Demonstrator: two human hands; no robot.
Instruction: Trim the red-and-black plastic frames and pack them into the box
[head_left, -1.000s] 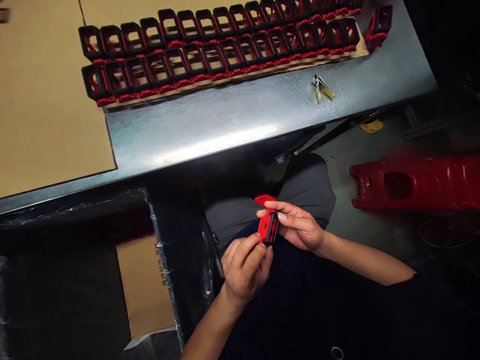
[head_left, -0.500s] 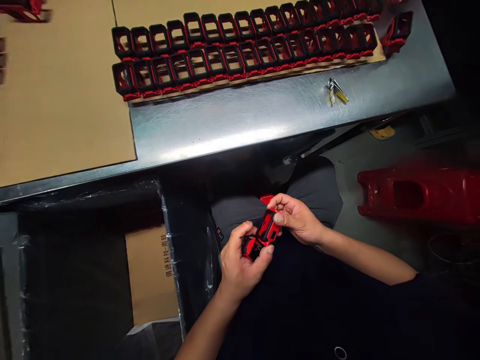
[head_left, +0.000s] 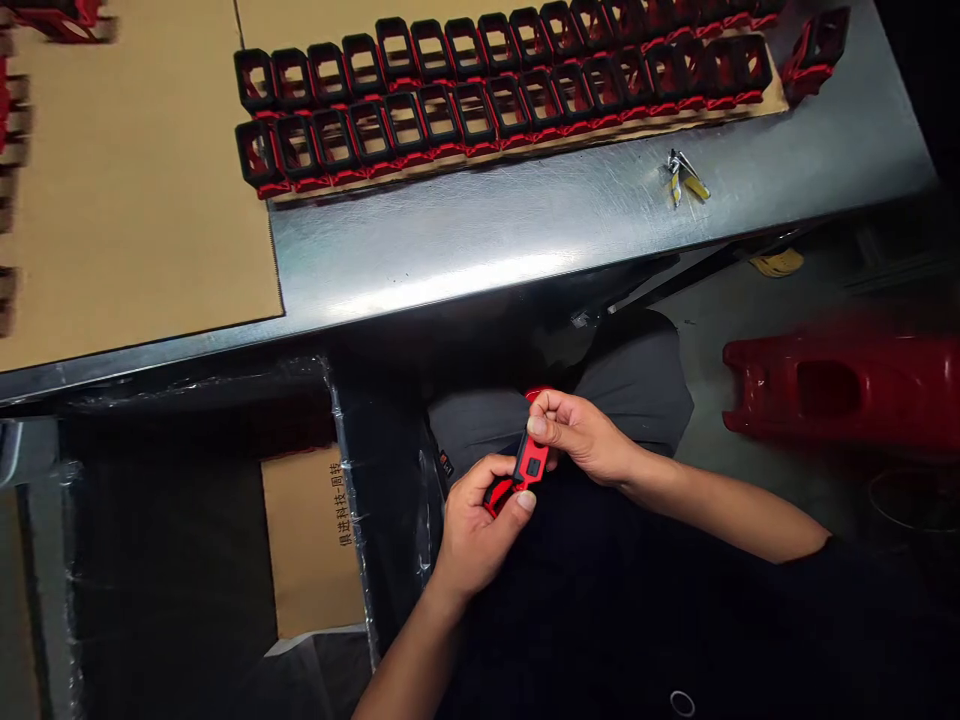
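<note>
Over my lap, both hands hold one red and black plastic housing (head_left: 533, 462), which looks like the frames on the table. My left hand (head_left: 484, 520) grips its lower end between thumb and fingers. The fingers of my right hand (head_left: 570, 430) pinch its upper end. A flat red side with a small dark square opening faces up. My fingers and palms hide parts of the piece. Two rows of red and black plastic frames (head_left: 371, 135) stand on cardboard on the metal table (head_left: 420, 240) beyond my hands.
Yellow-handled nippers (head_left: 690, 180) lie on the table near its front edge. One more frame (head_left: 816, 52) stands at the right end. A cardboard sheet (head_left: 150, 220) covers the left side. Below it is a dark plastic-lined bin (head_left: 172, 540); a red stool (head_left: 885, 395) stands at right.
The housing has turned in my hands, so its flat side now shows instead of its open frame. My right hand has shifted slightly left. The table view has slid a little to the right.
</note>
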